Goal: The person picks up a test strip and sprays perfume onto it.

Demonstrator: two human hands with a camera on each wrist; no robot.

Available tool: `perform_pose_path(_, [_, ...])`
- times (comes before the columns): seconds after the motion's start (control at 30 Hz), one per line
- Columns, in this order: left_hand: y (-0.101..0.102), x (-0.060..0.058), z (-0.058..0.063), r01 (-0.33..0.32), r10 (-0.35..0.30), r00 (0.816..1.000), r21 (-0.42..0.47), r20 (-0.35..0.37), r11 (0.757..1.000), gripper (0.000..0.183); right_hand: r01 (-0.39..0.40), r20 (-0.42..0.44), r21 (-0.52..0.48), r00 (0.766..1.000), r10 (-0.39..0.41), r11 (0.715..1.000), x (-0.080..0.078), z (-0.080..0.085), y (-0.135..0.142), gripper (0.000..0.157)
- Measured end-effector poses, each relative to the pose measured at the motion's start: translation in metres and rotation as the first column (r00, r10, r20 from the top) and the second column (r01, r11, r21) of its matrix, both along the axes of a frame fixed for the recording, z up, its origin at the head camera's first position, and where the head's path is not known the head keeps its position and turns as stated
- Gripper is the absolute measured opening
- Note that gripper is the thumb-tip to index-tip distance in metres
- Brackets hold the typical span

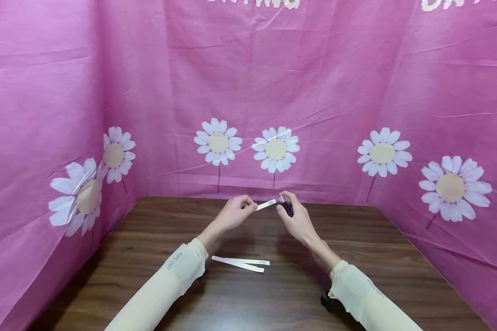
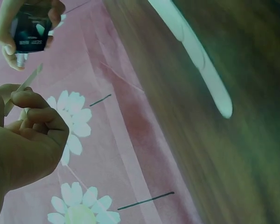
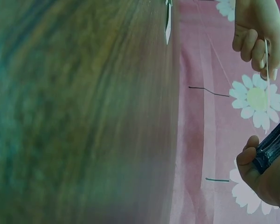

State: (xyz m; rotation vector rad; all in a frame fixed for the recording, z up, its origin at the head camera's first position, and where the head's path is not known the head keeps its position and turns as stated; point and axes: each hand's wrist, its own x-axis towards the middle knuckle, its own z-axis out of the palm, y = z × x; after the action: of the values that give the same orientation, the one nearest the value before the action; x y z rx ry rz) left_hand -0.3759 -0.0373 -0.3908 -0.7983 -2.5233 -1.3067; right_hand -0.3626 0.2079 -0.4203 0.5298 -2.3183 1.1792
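My left hand (image 1: 233, 214) pinches a narrow white paper strip (image 1: 267, 205) between thumb and fingers. The strip's free end, with small dark print on it, points right. My right hand (image 1: 298, 221) grips a small dark spray bottle (image 2: 31, 35), with a finger at its nozzle (image 2: 21, 59). In the left wrist view the bottle bears pale lettering and its nozzle is close to the strip's tip, apart from it. In the right wrist view the dark bottle (image 3: 272, 147) is partly cut off by the frame edge. Both hands are raised above the far part of the table.
Two more white paper strips (image 1: 242, 263) lie overlapping on the dark wooden table (image 1: 281, 299), nearer to me, between my forearms. A pink cloth (image 1: 323, 82) printed with daisies hangs behind the table and along both sides. Pale sleeves cover my forearms.
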Motion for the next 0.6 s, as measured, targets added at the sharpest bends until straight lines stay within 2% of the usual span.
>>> perform_pose_path(0.2, [0.003,-0.015,0.003,0.002,-0.001,1.000,-0.055,0.006,0.998,0.015,0.004,0.012,-0.049,1.000,-0.003,0.999,0.000,0.000,0.006,0.041])
perform_pose_path(0.3, [0.004,-0.024,0.000,-0.001,0.001,1.000,-0.075,0.000,0.997,0.014,-0.002,0.007,-0.063,1.000,0.003,0.998,0.000,0.001,0.008,0.042])
perform_pose_path(0.43, [0.009,-0.035,-0.004,0.004,-0.004,1.000,-0.126,0.001,0.992,0.014,-0.075,-0.004,-0.105,0.997,0.075,0.992,-0.001,0.002,0.012,0.043])
perform_pose_path(0.6, [0.013,-0.049,-0.010,0.002,-0.003,1.000,-0.204,-0.002,0.979,0.014,-0.167,-0.024,-0.183,0.986,0.166,0.969,-0.002,0.003,0.013,0.042])
